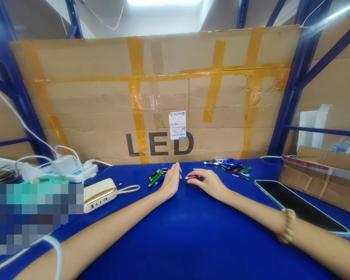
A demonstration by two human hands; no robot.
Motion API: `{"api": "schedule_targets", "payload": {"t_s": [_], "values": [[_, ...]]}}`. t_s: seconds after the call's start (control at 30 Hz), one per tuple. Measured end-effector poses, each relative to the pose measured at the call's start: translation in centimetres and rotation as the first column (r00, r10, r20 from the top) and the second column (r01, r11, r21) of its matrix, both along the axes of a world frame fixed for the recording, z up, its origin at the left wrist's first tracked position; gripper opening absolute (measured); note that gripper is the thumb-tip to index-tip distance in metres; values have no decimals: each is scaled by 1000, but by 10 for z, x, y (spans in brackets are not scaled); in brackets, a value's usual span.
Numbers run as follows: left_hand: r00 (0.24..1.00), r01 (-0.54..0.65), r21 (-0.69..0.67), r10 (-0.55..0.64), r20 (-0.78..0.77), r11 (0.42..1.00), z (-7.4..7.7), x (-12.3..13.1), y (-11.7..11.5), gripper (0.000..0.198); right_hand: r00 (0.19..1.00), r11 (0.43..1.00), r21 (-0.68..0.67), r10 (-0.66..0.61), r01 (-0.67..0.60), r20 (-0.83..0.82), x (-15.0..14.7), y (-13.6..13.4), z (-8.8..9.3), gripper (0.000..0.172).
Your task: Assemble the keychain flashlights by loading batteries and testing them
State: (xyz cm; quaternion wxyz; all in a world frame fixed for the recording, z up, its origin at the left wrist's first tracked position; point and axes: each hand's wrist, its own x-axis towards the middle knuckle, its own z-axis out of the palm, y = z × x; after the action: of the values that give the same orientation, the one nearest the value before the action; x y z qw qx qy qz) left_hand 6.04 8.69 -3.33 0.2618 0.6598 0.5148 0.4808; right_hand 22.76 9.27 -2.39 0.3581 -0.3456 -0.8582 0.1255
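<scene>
On the blue table (163, 241), my left hand (171, 182) stands on its edge with fingers stretched out, holding nothing. It is beside a small pile of green, blue and dark pens (156, 179), which lies to its left and is partly hidden by it. My right hand (211, 183) has its thumb and fingers closed round a red pen (193, 177) with a silvery tip, low over the table. Behind and to the right of my right hand lies a looser pile of blue, dark and green pens (233, 167).
A cream power bank (100, 194) with a strap lies at the left, near a white power strip (70, 171) and cables. At the right are a dark-screened tablet or phone (300, 206) and a cardboard box (323, 182). A large cardboard sheet (105, 116) stands behind.
</scene>
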Motion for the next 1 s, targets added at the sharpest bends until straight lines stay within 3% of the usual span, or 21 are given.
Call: {"api": "schedule_targets", "payload": {"t_s": [0.4, 0.6, 0.8, 1.0], "values": [[1000, 4, -3, -4, -27, 1000, 2, 1, -2, 45, 995, 999, 53, -3, -2, 100, 1, 1, -1, 21], [1000, 4, -10, -4, -29, 1000, 4, 1, -4, 45, 998, 999, 35, 3, -5, 63, 1, 2, -1, 22], [1000, 19, -9, -19, -16, 1000, 3, 0, -3, 43, 996, 996, 4, 89, -89, 22, 1, 4, -2, 25], [1000, -1, -23, 0, -14, 1000, 4, 2, -4, 43, 997, 997, -48, 67, -65, 37, 1, 5, -3, 26]]}}
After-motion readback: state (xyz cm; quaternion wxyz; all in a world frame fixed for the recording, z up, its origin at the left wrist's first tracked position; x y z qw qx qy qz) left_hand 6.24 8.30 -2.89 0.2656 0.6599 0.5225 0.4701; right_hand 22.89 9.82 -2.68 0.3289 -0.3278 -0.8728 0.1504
